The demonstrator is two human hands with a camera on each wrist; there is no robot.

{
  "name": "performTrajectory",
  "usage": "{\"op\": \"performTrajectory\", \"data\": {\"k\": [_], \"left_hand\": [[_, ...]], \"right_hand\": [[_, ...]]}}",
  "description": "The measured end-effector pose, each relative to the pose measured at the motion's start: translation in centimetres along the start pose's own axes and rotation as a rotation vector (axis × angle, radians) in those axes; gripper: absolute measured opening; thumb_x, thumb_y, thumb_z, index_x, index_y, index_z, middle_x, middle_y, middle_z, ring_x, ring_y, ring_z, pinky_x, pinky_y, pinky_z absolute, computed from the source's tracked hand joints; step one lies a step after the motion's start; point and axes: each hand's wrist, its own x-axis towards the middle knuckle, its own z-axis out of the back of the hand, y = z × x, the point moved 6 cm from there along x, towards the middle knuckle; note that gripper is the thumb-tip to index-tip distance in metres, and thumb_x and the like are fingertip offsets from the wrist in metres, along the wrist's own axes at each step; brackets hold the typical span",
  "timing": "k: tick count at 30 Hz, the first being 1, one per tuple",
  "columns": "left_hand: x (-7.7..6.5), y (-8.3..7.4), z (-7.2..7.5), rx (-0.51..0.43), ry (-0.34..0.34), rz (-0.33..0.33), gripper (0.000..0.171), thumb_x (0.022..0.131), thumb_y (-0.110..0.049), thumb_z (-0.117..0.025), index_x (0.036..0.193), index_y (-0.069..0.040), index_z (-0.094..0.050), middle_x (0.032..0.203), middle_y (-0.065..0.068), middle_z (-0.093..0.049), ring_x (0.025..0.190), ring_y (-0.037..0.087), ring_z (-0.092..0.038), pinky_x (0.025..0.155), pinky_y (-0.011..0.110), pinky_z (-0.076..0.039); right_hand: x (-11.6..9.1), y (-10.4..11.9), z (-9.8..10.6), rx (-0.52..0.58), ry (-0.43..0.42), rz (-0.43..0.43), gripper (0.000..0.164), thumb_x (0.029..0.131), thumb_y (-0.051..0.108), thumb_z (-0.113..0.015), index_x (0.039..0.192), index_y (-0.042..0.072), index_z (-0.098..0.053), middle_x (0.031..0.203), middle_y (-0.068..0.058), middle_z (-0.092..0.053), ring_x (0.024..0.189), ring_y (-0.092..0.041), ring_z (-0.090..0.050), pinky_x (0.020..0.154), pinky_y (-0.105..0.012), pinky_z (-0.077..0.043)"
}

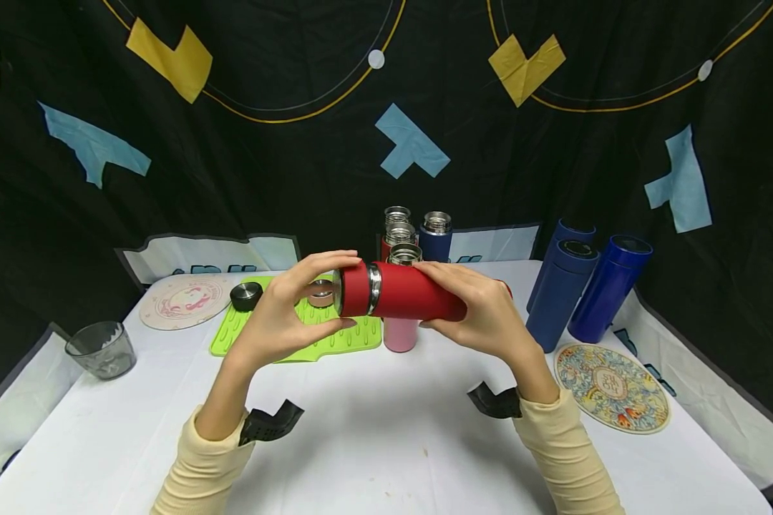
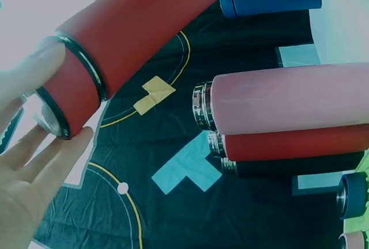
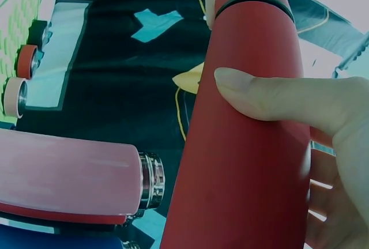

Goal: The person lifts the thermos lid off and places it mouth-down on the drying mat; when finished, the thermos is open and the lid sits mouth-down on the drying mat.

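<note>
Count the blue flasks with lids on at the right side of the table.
3. They stand in a leaning cluster at the right rear: front one, one behind it, and a brighter blue one furthest right. More could be hidden behind them.

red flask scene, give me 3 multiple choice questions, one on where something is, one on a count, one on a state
1. Where is the glass cup?
A. far left of the table
B. on the green mat
C. beside the blue flasks

2. How many blue flasks lean at the right?
A. one
B. three
C. five

3. How is the red flask held?
A. upright on the table
B. sideways in the air
C. upside down in the cup

Answers:
1 A, it stands alone near the left table edge.
2 B, three dark blue bodies lean together.
3 B, the left hand grips its cap and the right hand its body, above the table.
</note>
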Motion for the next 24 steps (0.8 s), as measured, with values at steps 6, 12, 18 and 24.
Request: {"op": "performTrajectory", "data": {"k": [6,12,18,24], "left_hand": [[0.1,-0.1,0.1,-0.004,-0.025,-0.011,0.077,0.066,0.008,-0.084,0.134,-0.011,-0.054,0.138,0.005,-0.051,0.123,0.021,-0.050,0.085,0.032,-0.054],[0.0,0.2,0.3,-0.032,-0.062,0.055,0.076,0.069,0.002,-0.085,0.136,-0.013,-0.053,0.131,0.004,-0.055,0.114,0.021,-0.055,0.083,0.033,-0.055],[-0.1,0.5,0.9,-0.042,-0.108,0.102,0.074,0.071,0.001,-0.084,0.137,-0.014,-0.053,0.128,0.005,-0.057,0.112,0.021,-0.056,0.082,0.030,-0.055],[-0.2,0.8,1.7,-0.008,-0.140,0.133,0.075,0.072,0.001,-0.083,0.138,-0.016,-0.052,0.127,0.004,-0.058,0.110,0.020,-0.058,0.083,0.027,-0.054]], "right_hand": [[-0.1,-0.1,0.1,0.013,-0.008,-0.002,0.077,0.065,0.014,-0.090,0.134,0.011,-0.056,0.130,-0.009,-0.060,0.114,-0.029,-0.059,0.089,-0.047,-0.053],[0.0,-0.1,0.2,0.004,-0.017,-0.002,0.077,0.065,0.014,-0.090,0.135,0.011,-0.056,0.131,-0.009,-0.059,0.114,-0.029,-0.059,0.090,-0.047,-0.052],[-0.1,-0.2,0.3,-0.014,-0.014,-0.011,0.077,0.065,0.013,-0.090,0.134,0.010,-0.056,0.131,-0.009,-0.059,0.113,-0.030,-0.059,0.090,-0.047,-0.052],[-0.2,-0.6,0.4,-0.029,-0.010,-0.039,0.078,0.065,0.014,-0.090,0.135,0.010,-0.056,0.130,-0.009,-0.060,0.113,-0.029,-0.060,0.089,-0.046,-0.053]]}}
